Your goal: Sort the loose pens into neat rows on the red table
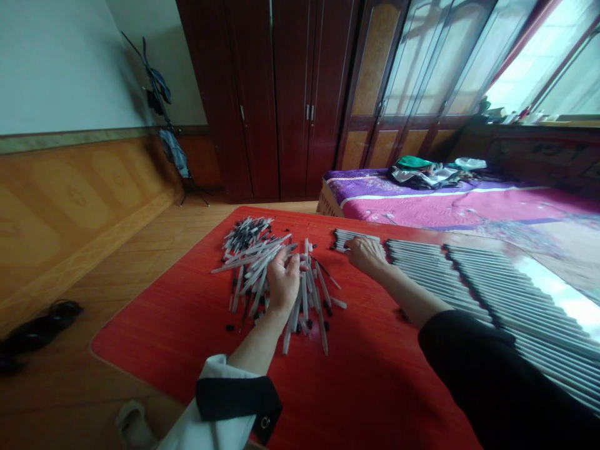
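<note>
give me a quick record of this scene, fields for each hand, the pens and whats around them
left hand: among a loose pile of clear pens; cannot tell if it grips any
right hand: at a short row of pens
long rows of pens: lined up side by side, right of the short row
small black caps: scattered near the pile
surface: red mat
beyond: bed with pink and purple cover; dark red wardrobe

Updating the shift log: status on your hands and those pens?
Left hand in loose pile of clear pens. Right hand on short pen row. Longer rows beside it, on red mat. Loose black bits around pile.
</note>
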`<state>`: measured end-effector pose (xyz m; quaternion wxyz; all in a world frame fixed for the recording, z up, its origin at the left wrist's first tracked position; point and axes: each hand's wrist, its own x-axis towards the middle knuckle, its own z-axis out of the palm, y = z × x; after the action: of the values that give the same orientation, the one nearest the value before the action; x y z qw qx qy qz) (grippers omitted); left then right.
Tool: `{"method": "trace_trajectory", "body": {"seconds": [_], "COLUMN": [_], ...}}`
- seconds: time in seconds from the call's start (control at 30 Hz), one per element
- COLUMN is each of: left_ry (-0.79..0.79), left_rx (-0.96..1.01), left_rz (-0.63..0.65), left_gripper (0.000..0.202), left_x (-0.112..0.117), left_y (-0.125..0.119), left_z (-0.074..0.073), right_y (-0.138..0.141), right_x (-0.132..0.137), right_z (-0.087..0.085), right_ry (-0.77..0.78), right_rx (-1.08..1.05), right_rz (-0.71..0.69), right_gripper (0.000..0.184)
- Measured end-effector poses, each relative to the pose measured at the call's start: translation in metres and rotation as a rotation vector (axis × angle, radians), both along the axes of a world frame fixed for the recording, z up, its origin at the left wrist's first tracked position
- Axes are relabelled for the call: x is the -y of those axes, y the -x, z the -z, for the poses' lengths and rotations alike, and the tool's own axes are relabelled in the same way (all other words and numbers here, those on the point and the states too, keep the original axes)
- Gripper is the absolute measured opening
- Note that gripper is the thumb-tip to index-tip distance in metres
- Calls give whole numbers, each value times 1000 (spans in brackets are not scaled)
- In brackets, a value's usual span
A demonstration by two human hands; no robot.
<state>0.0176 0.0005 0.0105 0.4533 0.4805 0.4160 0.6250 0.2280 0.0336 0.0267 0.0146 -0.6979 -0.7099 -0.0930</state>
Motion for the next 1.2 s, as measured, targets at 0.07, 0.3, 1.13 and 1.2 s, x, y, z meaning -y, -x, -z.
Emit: {"method": "trace_trajectory", "body": {"seconds": [0.07,0.3,1.13,1.2], "left_ry": [8,-4,-37,-26], "left_rx": [-5,-9,85,80], "left_rz": [-7,0,-190,-208], "left_gripper": [24,25,20,20], "left_x": [0,-1,-7,-10], "left_y": [0,0,7,9], "left_z": [-1,0,-2,0], "right_y": [7,20,68,79], "right_x": [-7,-33,-38,-38], "right_z": [1,12,6,3], "right_ry": [-25,-85,-21,52], "right_rx": [6,19,-286,-336], "right_rz": [-59,-204,153,190], "right_gripper": [30,31,31,32]}}
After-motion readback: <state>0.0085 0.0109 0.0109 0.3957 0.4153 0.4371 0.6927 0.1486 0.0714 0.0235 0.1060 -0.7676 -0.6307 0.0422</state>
